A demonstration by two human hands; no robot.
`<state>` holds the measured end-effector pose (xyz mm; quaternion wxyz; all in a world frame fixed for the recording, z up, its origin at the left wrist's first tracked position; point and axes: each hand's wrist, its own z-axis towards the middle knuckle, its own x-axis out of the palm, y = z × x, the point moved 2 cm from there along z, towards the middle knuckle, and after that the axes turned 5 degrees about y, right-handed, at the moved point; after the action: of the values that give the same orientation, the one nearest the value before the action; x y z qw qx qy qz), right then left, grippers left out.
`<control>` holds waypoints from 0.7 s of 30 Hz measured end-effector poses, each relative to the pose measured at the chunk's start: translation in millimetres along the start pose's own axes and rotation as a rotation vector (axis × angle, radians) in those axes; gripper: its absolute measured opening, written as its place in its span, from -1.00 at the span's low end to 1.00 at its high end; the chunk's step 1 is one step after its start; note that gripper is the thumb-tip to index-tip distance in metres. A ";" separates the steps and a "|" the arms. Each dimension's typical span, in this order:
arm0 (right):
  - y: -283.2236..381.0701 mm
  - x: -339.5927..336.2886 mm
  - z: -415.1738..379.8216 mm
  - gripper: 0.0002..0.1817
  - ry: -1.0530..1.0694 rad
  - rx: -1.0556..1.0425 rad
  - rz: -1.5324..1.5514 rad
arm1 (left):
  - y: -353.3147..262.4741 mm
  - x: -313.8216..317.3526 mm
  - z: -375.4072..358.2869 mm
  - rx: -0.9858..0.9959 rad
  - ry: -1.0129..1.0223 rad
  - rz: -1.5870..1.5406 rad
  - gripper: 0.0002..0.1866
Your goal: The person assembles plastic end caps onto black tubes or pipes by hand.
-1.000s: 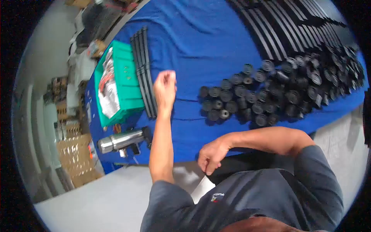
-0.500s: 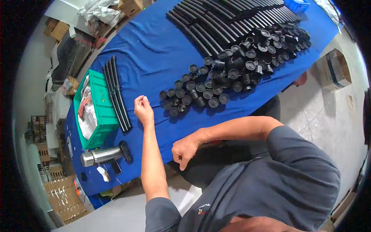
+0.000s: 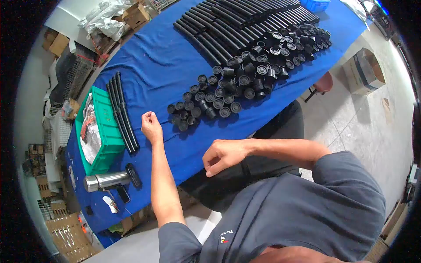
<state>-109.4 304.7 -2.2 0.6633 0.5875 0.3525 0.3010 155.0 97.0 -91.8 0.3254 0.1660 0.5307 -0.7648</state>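
My left hand is held over the blue cloth, its fingers curled together in a pinch. Whatever may be between the fingertips is hidden. It is between a few long black tubes and the near end of a heap of round black plastic caps. Near the table edge and my lap, my right hand has bent fingers, with the thumb close to the index finger. The inside of its grip is out of sight. Neither hand visibly touches the caps or tubes.
A green crate with wrapped contents stands left of the tubes. Beside it lie a steel flask and a dark phone. Rows of black tubes cover the far end, near a blue bin. A cardboard box sits on the floor.
The whole view has shifted, so the table appears farther left. My right hand has risen from over my lap to near the table edge, its fingers loosening slightly. My left hand stays about in place.
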 end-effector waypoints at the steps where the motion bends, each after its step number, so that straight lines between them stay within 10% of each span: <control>1: -1.1 2.4 -5.8 -0.64 -0.017 0.026 0.075 | -1.1 -0.9 -0.1 0.001 0.007 0.007 -0.82; 7: 18.8 -20.2 -41.3 -0.70 -0.198 0.113 0.454 | -2.4 0.6 0.3 -0.003 0.008 -0.037 -0.82; 11: 54.2 -106.6 -53.4 -0.63 -0.514 -0.334 0.558 | -9.4 -0.7 -1.1 0.001 -0.001 -0.012 -0.83; 13: 84.6 -167.2 -61.2 -0.67 -0.762 -0.415 0.615 | -12.7 -1.5 -1.7 -0.001 0.002 0.004 -0.83; 17: 64.6 -325.3 -93.3 0.01 -1.353 -0.396 0.682 | -11.3 -1.0 -1.9 0.000 -0.004 0.039 -0.82; 21: 46.6 -383.5 -112.7 -0.11 -1.777 -0.170 0.775 | -8.0 -0.2 0.1 -0.003 -0.003 0.062 -0.81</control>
<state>-419.9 62.6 80.8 0.5826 0.6258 -0.5177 -0.0302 149.8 98.7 -86.0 0.3502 0.1808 0.5257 -0.7539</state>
